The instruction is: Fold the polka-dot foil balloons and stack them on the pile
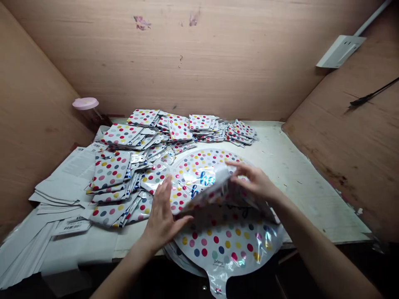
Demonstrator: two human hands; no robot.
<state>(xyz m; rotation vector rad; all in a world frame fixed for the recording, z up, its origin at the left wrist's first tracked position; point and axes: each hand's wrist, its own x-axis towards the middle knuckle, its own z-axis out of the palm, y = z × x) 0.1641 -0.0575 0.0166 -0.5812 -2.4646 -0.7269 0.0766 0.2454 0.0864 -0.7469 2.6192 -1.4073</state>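
Observation:
A flat foil balloon (218, 243) with coloured dots and a tail at the bottom lies in front of me, over others like it. Blue lettering shows on it, partly hidden. My right hand (252, 180) pinches a lifted edge of a dotted foil balloon (215, 191), which is bent over on itself and slightly blurred. At the left rim of the balloons rests my left hand (163, 216), its thumb apart from the fingers and nothing gripped in it. Folded dotted balloons (112, 170) are piled just left of that hand.
More folded balloon packs (202, 124) line the back of the white table (299, 178). White paper sheets and cards (62, 187) lie at the left. A pink-lidded bottle (85, 104) stands in the back left corner. Wooden panels (199, 62) enclose the table; one carries a white switch box (340, 52).

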